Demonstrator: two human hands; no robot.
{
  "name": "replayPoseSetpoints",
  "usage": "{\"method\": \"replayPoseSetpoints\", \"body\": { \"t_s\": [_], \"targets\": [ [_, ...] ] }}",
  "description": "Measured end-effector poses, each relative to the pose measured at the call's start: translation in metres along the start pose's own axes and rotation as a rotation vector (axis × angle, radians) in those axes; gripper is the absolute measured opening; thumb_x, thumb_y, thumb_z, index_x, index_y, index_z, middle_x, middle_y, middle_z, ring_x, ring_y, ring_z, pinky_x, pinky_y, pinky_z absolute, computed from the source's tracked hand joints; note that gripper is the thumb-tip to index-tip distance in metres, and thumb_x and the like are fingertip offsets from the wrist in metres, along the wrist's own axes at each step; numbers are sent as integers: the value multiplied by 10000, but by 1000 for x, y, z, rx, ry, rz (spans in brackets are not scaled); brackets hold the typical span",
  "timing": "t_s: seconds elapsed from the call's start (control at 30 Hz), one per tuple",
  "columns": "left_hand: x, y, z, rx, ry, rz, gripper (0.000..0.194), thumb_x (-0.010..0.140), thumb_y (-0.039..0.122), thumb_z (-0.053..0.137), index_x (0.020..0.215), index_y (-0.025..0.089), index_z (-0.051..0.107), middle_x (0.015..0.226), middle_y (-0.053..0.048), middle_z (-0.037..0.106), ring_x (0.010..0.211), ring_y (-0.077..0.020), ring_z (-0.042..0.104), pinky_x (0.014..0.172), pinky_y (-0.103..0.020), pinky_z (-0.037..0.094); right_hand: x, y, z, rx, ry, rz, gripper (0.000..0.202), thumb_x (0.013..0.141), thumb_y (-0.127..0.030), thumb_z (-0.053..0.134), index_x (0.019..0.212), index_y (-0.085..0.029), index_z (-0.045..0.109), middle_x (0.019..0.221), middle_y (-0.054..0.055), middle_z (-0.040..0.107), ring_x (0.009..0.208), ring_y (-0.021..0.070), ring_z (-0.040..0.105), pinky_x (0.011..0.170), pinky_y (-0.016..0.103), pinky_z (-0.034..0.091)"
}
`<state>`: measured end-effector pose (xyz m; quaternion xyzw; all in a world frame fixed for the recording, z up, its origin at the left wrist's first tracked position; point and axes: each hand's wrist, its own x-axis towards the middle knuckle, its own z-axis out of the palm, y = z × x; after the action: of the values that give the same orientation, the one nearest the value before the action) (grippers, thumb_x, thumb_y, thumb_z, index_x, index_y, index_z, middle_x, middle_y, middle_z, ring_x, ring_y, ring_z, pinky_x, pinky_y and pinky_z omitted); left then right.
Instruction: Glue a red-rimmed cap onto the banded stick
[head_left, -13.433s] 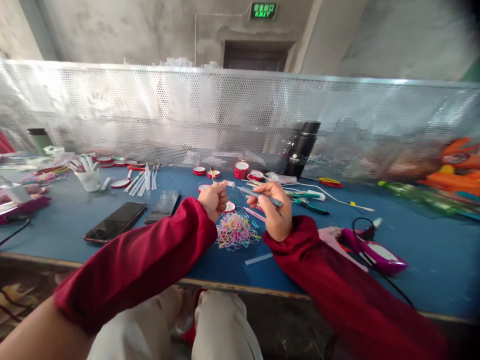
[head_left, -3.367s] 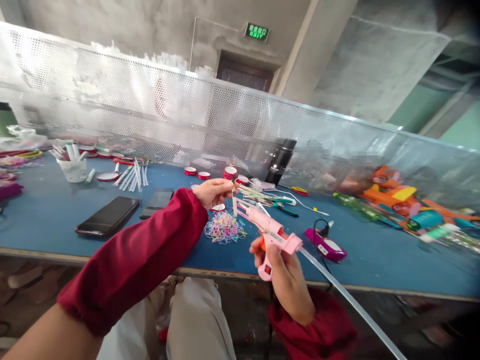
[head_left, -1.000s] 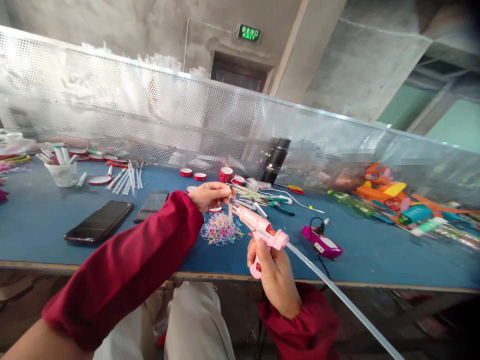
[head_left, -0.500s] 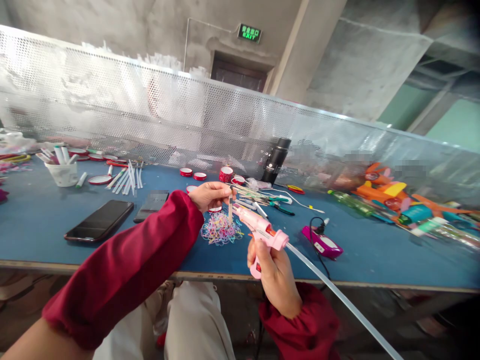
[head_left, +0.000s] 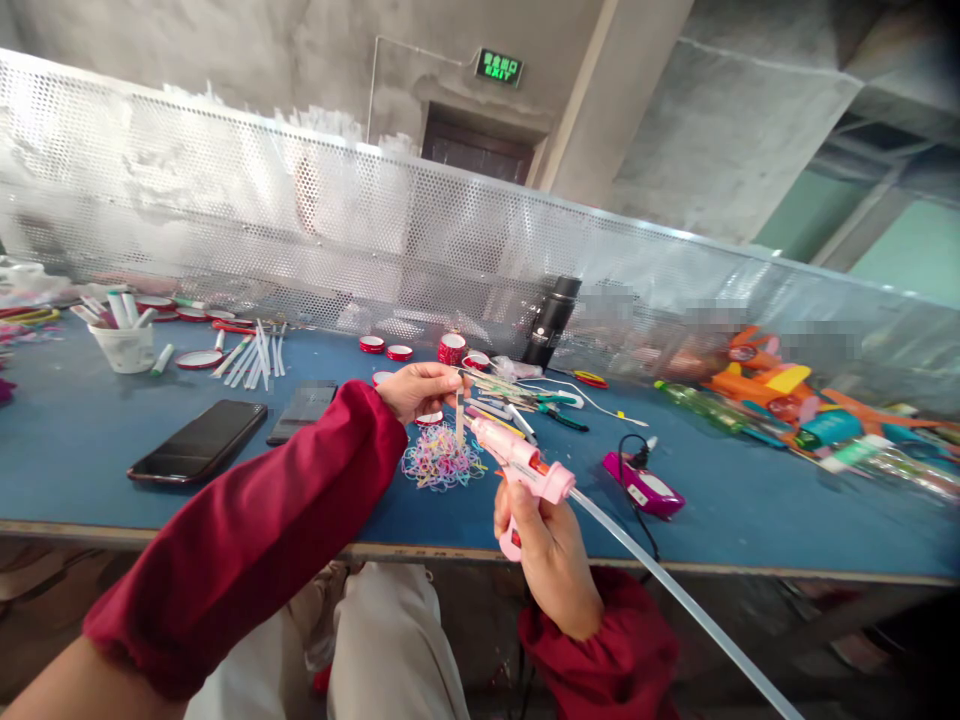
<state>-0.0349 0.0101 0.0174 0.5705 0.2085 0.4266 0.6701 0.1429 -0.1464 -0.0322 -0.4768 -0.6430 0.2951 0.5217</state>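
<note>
My left hand (head_left: 424,392) is closed, its thumb and fingertips pinching the top of a small flat wooden stick (head_left: 460,425) that hangs upright. Wrapped round the handle of a pink hot glue gun (head_left: 517,460) is my right hand (head_left: 551,555). The gun's nozzle points up and left, close beside the stick; I cannot tell whether they touch. A long translucent glue stick (head_left: 675,588) runs out of the gun's back end. Under the wooden stick lies a heap of small coloured rubber bands (head_left: 435,462).
On the blue table (head_left: 315,505) lie a phone (head_left: 199,440), a dark flat case (head_left: 300,412) and a magenta box (head_left: 645,487) with a black cord. Pliers (head_left: 562,415), tape rolls (head_left: 451,348), a black bottle (head_left: 553,322) and a marker cup (head_left: 124,348) stand farther back.
The glue gun's nozzle has dropped very slightly, uncovering a yellow stick behind it. My left hand and the wooden stick stay practically where they were.
</note>
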Motion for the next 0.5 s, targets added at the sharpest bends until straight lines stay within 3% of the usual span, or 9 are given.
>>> {"method": "replayPoseSetpoints", "body": {
  "t_s": [0.3, 0.5],
  "targets": [
    [0, 0, 0, -22, 20, -7, 196, 709, 292, 776, 792, 134, 694, 776, -28, 668, 517, -18, 500, 480, -155, 365, -3, 4, -1, -12, -13, 6, 488, 906, -587, 408, 621, -192, 443, 557, -10, 446, 483, 98, 408, 479, 248, 323],
    [-1, 2, 1, -23, 18, 9, 259, 656, 326, 809, 776, 127, 697, 745, -28, 661, 531, -27, 511, 466, -144, 350, -6, 2, 0, 8, 4, 21, 490, 893, -598, 427, 619, -192, 439, 550, -17, 438, 471, 91, 405, 463, 240, 332]
  ]
}}
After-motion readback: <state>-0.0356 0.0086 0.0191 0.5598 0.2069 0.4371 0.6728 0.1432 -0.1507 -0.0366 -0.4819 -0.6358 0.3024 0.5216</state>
